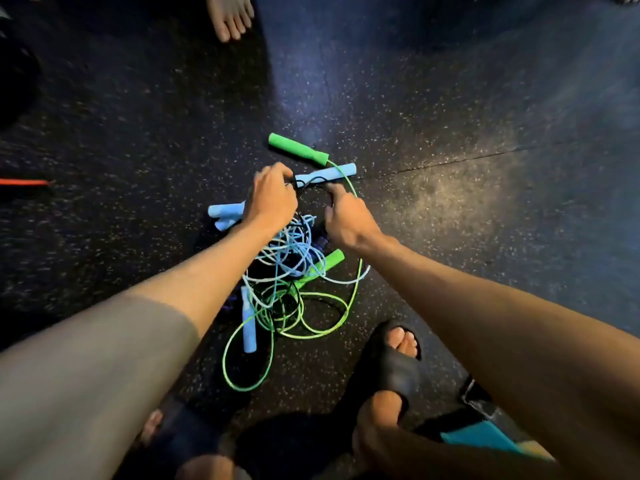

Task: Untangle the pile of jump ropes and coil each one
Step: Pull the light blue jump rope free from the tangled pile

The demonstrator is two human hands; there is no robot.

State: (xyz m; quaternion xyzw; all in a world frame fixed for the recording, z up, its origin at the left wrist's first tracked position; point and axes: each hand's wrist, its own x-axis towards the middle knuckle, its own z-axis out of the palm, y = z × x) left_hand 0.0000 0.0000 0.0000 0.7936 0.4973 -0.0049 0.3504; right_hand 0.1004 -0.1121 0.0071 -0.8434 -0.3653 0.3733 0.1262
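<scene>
A tangled pile of jump ropes (287,271) lies on the dark speckled floor, with green, light blue and black cords mixed together. One green handle (298,148) lies at the far side, another (322,266) sits in the pile. Light blue handles lie at the top (329,173), at the left (225,211) and near me (248,323). My left hand (272,195) pinches a black cord (308,183) above the pile. My right hand (346,216) grips the same black cord a little to the right.
My foot in a black slide sandal (388,365) stands just right of the pile. Another person's bare foot (230,15) is at the far top. An orange rope end (24,182) lies at the left edge. A teal object (481,438) sits bottom right.
</scene>
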